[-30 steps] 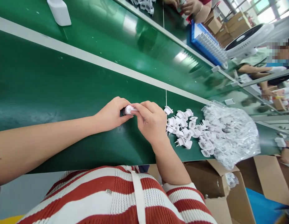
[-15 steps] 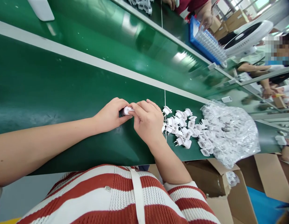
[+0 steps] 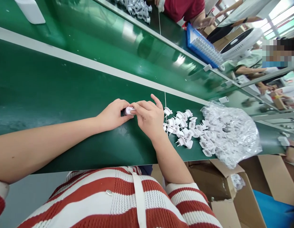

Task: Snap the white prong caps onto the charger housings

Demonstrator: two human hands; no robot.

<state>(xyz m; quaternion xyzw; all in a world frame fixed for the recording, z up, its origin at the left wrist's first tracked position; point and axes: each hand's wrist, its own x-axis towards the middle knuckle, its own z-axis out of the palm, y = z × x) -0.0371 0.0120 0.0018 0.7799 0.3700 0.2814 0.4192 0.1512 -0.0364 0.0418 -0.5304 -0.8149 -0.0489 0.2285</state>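
Note:
A small white plastic piece (image 3: 129, 110) with a dark end, perhaps a plug part, sits between my two hands above the green bench. Thumb and fingers of my left hand (image 3: 115, 114) close around its dark end. From the other side, my right hand (image 3: 150, 120) pinches the white end, its little finger raised. Fingers hide most of the piece. Just right of my right hand lie several loose white plug heads (image 3: 181, 123) with pins, in a loose pile. More of them fill an open clear plastic bag (image 3: 232, 133).
Cardboard boxes (image 3: 244, 196) stand below the bench edge at right. Beyond the pale divider strip (image 3: 90, 62) runs a shiny green belt (image 3: 113, 41) carrying a white part (image 3: 31, 12). Across it are a blue tray (image 3: 203, 47), a fan (image 3: 241, 41) and co-workers.
Both hands stay on the white piece. My right little finger has lifted away from the other fingers. The whole view has shifted slightly.

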